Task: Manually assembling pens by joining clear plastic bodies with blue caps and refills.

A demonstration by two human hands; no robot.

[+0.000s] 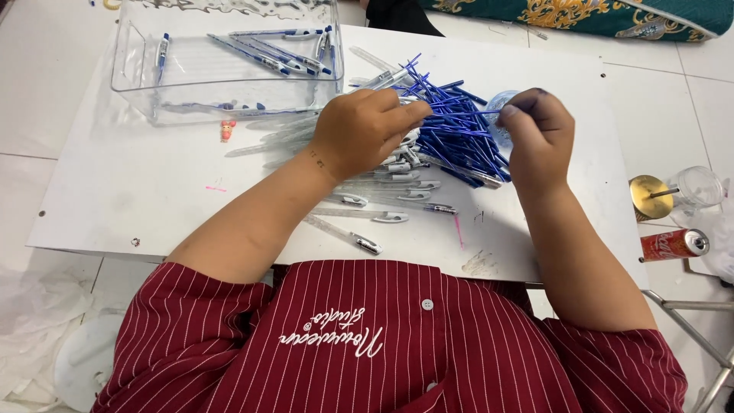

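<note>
Striped red shirt [382, 344] fills the bottom of the head view; both forearms reach out from it over the white counter [138, 191].

Left hand [365, 130] is closed, its fingertips pinching one end of a thin blue pen refill [466, 113]. Right hand [540, 134] is also closed, pinching the other end of that refill, which lies level between the two hands just above the pile of blue refills [459, 141]. A small clear round thing sits behind the right hand; what it is cannot be made out.

Clear pen barrels [382, 200] lie loose between the pile and the near edge of the counter. Finished pens [275, 53] rest in a clear plastic tray [130, 69] at the far left.

Risks noted:
- The refill is thin and gripped only at its tips; uneven pull could bend it or let it drop into the pile, where it would be lost among the others.
- One barrel [344, 233] lies close to the near edge; a forearm sweep could knock it to the floor.
- A red can [674, 245] lies on its side on the floor at right, well apart from the work.
</note>
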